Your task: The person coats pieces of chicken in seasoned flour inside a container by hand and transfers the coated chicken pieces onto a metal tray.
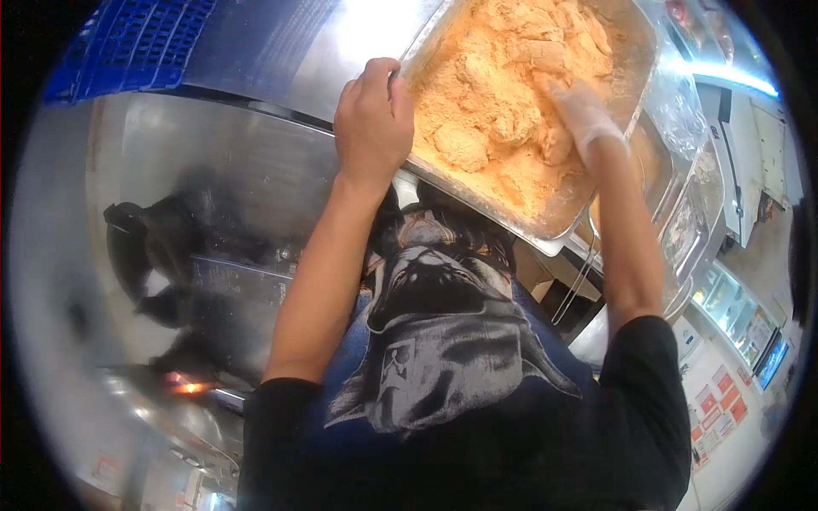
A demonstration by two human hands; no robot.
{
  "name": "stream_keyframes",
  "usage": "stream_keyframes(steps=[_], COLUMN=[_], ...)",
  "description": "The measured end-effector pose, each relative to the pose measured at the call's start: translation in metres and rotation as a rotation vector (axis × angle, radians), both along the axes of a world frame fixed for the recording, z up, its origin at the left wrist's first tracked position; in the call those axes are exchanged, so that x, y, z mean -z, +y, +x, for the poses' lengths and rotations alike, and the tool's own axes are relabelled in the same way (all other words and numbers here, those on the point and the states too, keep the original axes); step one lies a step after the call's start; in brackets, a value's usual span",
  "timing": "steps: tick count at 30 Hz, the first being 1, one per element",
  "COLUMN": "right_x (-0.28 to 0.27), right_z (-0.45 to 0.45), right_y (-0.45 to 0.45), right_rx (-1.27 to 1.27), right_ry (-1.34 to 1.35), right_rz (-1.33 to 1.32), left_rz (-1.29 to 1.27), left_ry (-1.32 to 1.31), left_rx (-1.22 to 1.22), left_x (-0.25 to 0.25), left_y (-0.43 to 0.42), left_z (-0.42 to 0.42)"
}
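Note:
A deep metal tray (503, 210) holds orange-tinted breading flour (477, 94) with several coated lumps, which look like pieces of meat. My left hand (372, 119) is closed over the tray's left rim, knuckles up and bare. On the right side of the tray, my right hand (586, 115) wears a thin clear glove and reaches into the flour beside the coated pieces (552, 140). Breading covers its fingertips, so their grip is hidden.
A blue plastic basket (141, 47) stands at upper left on a metal surface. Wire-handled baskets or trays (682, 230) and a clear plastic bag (677, 111) are at right. Dark equipment (162, 247) is on the left, near a glowing orange spot (186, 383).

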State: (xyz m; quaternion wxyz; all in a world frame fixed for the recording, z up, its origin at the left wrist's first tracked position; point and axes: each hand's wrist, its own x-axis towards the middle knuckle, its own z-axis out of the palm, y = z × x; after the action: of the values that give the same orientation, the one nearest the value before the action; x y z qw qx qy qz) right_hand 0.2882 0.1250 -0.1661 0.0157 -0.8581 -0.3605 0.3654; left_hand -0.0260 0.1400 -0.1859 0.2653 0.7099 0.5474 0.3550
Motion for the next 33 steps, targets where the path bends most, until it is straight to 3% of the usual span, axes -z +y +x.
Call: stream_keyframes(steps=[2, 3, 7, 9, 11, 13, 16, 21, 22, 24, 28, 30, 31, 33], right_x=[0.047, -0.005, -0.03, -0.019, -0.019, 0.021, 0.063, 0.054, 0.05, 0.033, -0.016, -0.058, -0.058, -0.037], right_z=[0.008, -0.042, -0.024, 0.015, 0.011, 0.04, 0.04, -0.01, -0.022, -0.048, -0.089, -0.106, -0.105, -0.105], right_y=[-0.018, -0.018, 0.001, 0.04, 0.093, 0.151, 0.188, 0.14, 0.126, 0.109, 0.049, 0.025, 0.006, -0.028], right_rx=[-0.572, 0.006, -0.173, -0.255, -0.388, -0.729, -0.916, -1.085, -1.097, -0.878, -1.064, -1.213, -1.196, -1.301], right_ry=[-0.264, 0.067, 0.325, 0.75, 0.295, 0.126, -0.155, 0.143, 0.286, 0.711, 0.43, 0.123, 0.111, -0.069], right_rz=[0.008, 0.221, 0.162, 0.286, 0.438, 0.479, 0.412, 0.405, 0.352, 0.008, 0.097, 0.017, 0.004, 0.227], left_rz=[0.012, 0.008, 0.027, 0.04, 0.056, 0.064, 0.081, 0.074, 0.059, 0.054, 0.033, 0.02, 0.007, -0.002], left_ry=[-0.004, -0.009, -0.006, 0.006, 0.025, -0.008, 0.018, 0.01, 0.007, -0.008, -0.003, -0.007, 0.013, 0.018], left_rx=[-0.013, -0.011, -0.019, -0.026, -0.035, -0.036, -0.052, -0.039, -0.047, -0.037, -0.031, -0.014, -0.022, -0.021], left_x=[-0.001, 0.0, 0.006, 0.005, 0.004, 0.004, 0.003, 0.001, 0.002, 0.001, -0.002, -0.001, -0.002, -0.003], left_y=[0.003, 0.002, 0.002, 0.002, 0.002, 0.003, 0.003, 0.002, 0.003, 0.004, 0.002, 0.001, 0.0, 0.001], left_z=[0.0, -0.001, -0.001, -0.002, -0.001, 0.0, 0.001, 0.002, 0.002, 0.002, 0.001, 0.0, 0.0, 0.002])
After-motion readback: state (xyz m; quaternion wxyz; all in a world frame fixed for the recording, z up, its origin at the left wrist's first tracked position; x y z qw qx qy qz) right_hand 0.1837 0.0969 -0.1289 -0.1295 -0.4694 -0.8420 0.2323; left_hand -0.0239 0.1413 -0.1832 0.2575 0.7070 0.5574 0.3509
